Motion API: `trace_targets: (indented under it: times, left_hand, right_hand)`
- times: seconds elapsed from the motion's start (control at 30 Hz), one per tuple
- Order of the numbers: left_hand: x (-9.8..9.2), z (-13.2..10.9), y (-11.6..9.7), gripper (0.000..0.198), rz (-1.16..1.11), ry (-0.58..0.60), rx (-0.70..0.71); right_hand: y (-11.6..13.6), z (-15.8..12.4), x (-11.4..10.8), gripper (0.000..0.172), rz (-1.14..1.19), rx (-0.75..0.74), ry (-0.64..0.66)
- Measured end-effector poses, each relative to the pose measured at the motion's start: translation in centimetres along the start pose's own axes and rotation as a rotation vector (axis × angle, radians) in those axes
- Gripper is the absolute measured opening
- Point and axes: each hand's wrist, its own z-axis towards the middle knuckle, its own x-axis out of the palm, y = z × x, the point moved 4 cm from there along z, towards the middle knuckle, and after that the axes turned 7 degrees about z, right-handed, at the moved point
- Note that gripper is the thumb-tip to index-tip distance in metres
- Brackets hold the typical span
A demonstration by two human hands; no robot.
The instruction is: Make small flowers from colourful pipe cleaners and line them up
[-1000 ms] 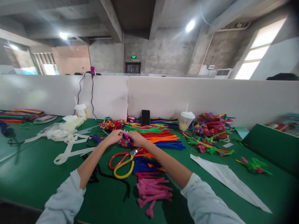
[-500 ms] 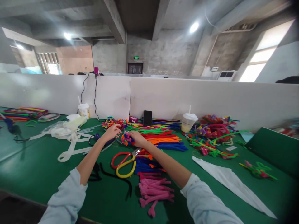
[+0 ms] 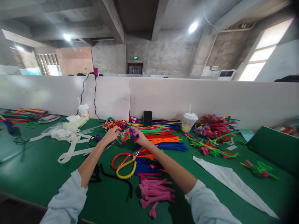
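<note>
My right hand [image 3: 141, 139] is closed on a small multicoloured pipe-cleaner cluster [image 3: 130, 133], lifted a little above the green table [image 3: 35, 174]. Just left of the cluster, my left hand [image 3: 112, 134] has its fingers drawn together, pointing at it; what they pinch is too small to make out. Right behind the left hand lies a heap of coloured pipe-cleaner curls [image 3: 114, 123]. Scissors with red and yellow handles [image 3: 123, 163] lie under my right forearm.
Long pipe cleaners [image 3: 163, 137] in several colours are stacked behind my hands, cut pink pieces [image 3: 155, 193] nearer me. A phone [image 3: 147, 118] and two lidded cups [image 3: 188, 122] [image 3: 83, 110] stand by the white partition. A white paper sheet [image 3: 233, 183] lies right, white strips [image 3: 70, 146] left.
My left hand let go of the cluster, reached to the curl heap and has come back beside it. My right hand has lifted the cluster slightly forward.
</note>
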Motion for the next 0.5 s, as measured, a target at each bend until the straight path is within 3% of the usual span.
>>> trace_targets:
  times: [0.2, 0.3, 0.5]
  left_hand:
    - [1.7, -0.6, -1.7, 0.03, 0.001, 0.008, 0.053]
    - [3.0, -1.3, -3.7, 0.039, -0.071, -0.013, 0.147]
    - [4.5, -3.0, -7.3, 0.034, -0.27, -0.024, 0.352]
  right_hand:
    - [1.9, -0.5, -1.0, 0.038, 0.146, -0.004, -0.136]
    - [3.1, -1.1, -1.6, 0.038, 0.174, -0.017, -0.191]
    - [5.2, -3.3, -2.6, 0.036, 0.258, 0.079, -0.244]
